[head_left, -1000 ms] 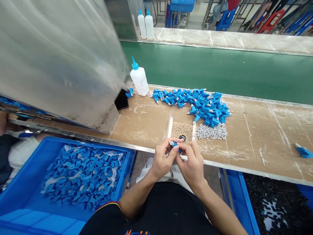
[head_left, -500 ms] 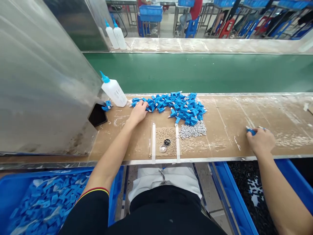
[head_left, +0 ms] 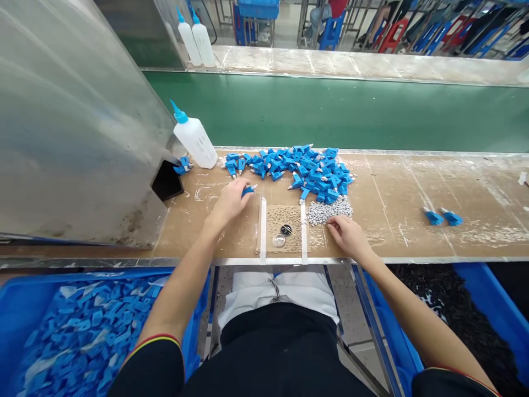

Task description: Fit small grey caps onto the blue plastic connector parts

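My left hand [head_left: 230,204] rests above the cardboard-covered bench [head_left: 392,187], shut on a small blue plastic part [head_left: 248,191]. A loose heap of similar blue parts [head_left: 289,171] lies just beyond it. My right hand [head_left: 349,237] reaches the near edge of a pile of small grey pieces [head_left: 329,212], its fingertips touching the pile. Whether those fingers hold a piece is too small to tell. Between my hands, a small black pot [head_left: 286,230] and a clear round dish [head_left: 279,240] sit on a taped cardboard patch [head_left: 283,229]. Two blue parts [head_left: 442,217] lie far to the right.
A white glue bottle with a blue nozzle [head_left: 195,142] stands by a metal panel [head_left: 74,121] at left. A green conveyor belt [head_left: 330,110] runs behind the bench. Below it, a blue bin of blue parts [head_left: 82,342] and a bin of black parts [head_left: 446,298] stand.
My right hand has moved left from the far right of the bench to the grey pile, and two blue parts now lie there. My left hand has drawn back from the blue heap holding a part.
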The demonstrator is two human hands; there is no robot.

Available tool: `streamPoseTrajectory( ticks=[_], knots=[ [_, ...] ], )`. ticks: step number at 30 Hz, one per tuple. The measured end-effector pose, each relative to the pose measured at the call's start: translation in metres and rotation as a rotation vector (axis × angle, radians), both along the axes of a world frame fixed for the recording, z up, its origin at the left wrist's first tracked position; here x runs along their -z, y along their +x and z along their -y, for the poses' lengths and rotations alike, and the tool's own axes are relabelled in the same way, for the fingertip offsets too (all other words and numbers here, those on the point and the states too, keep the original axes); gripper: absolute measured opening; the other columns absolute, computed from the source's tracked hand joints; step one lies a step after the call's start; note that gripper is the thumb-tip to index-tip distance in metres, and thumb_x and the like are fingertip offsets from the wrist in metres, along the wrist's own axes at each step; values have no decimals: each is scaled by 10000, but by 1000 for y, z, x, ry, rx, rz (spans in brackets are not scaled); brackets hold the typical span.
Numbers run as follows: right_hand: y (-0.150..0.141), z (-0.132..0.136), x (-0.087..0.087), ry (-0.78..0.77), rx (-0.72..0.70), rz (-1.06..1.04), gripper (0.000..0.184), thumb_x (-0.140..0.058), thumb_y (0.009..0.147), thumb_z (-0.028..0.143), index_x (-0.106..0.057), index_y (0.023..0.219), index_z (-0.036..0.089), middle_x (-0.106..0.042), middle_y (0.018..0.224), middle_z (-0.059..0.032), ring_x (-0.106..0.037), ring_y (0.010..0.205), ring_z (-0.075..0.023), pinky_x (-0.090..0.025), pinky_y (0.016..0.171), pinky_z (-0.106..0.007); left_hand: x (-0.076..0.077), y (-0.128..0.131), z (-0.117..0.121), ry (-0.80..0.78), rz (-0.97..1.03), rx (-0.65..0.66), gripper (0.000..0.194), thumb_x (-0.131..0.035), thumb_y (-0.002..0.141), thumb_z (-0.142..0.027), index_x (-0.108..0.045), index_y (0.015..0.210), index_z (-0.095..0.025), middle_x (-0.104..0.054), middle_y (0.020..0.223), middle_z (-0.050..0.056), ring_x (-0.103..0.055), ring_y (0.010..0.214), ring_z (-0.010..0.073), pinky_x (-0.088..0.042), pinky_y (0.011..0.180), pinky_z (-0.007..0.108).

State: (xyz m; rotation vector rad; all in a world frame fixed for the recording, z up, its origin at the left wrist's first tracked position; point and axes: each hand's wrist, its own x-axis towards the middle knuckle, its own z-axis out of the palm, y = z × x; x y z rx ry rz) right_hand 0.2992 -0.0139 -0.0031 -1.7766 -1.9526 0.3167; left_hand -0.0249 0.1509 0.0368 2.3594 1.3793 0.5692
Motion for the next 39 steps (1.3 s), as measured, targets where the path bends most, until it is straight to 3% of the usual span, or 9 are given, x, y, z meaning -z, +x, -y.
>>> streamPoseTrajectory(
  ticks=[2,6,10,13,16,22,25,39],
  knots=[
    [-2,-4,0,-10,10,47,144,-479,922,232,-593,834,227,-659,794,-63,-607,715,-206,-481,676,-316,5,-10,31,-34,274,-55,200,-599,898,-257,-676,1057,-164,-703,1010,85,-674,925,226,-551,853,353],
    [-2,-12,-6,-72,-38,165,134,-488,920,214,-580,823,224,-663,809,-68,-621,757,-211,-467,692,-304,26,-17,88,-265,705,-139,284,-657,855,-387,-709,1017,-159,-702,903,52,-678,810,182,-566,718,284],
    [-10,-20,-19,-195,-101,330,151,-474,914,166,-580,816,212,-675,838,-83,-635,778,-212,-441,689,-292,44,-10,115,-508,936,-174,329,-740,789,-435,-724,967,-158,-726,856,50,-691,804,184,-578,708,281],
    [-17,-24,-29,-296,-124,443,133,-500,885,143,-580,798,204,-678,829,-87,-635,750,-210,-417,670,-290,49,-6,119,-574,1005,-186,328,-770,769,-432,-727,954,-164,-728,853,50,-698,835,187,-586,743,286],
    [-21,-20,-31,-299,-118,473,117,-526,863,137,-571,780,206,-670,791,-76,-625,706,-202,-403,651,-289,50,-6,119,-580,1018,-187,331,-781,758,-428,-724,952,-165,-732,873,54,-701,840,187,-590,746,286],
    [-39,5,-6,31,-104,284,134,-477,940,192,-560,838,216,-641,783,-43,-598,658,-166,-430,624,-265,53,-9,123,-574,974,-162,314,-739,800,-404,-716,998,-161,-750,920,64,-711,840,186,-592,760,291],
    [-47,9,5,117,-150,262,194,-439,972,203,-535,805,227,-616,771,-45,-581,658,-170,-437,619,-271,54,-10,124,-566,970,-152,300,-730,808,-386,-708,1006,-162,-756,938,65,-716,844,185,-595,776,296],
    [-43,5,0,67,-252,267,233,-398,1004,226,-551,827,225,-597,786,-61,-579,727,-196,-462,678,-297,53,-9,125,-534,982,-149,290,-712,827,-391,-702,1008,-164,-758,939,65,-720,849,191,-596,791,303]
  ],
)
